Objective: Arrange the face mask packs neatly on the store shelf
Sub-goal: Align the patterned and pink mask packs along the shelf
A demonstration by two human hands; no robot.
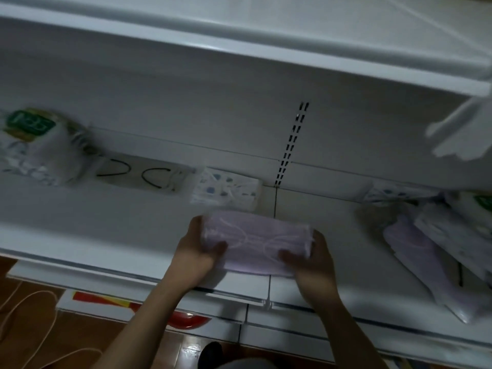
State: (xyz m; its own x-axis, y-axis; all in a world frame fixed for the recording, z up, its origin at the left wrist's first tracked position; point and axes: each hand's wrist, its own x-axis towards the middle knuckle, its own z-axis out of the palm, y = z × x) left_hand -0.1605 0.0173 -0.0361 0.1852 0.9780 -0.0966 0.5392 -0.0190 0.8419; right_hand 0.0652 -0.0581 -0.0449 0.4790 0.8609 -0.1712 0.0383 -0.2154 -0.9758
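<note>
Brown wooden floor (87, 334), near left. Pale cord (34, 292) loops over it at far-left edge. Low white panel carries a red-and-yellow graphic (186, 319). Dark shoe tip (213, 351), near centre, blurred.

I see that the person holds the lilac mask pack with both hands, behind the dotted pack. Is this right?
Not quite. The head view shows the left hand and right hand holding the lilac mask pack in front of the dotted pack, nearer the front edge of the shelf.
</note>
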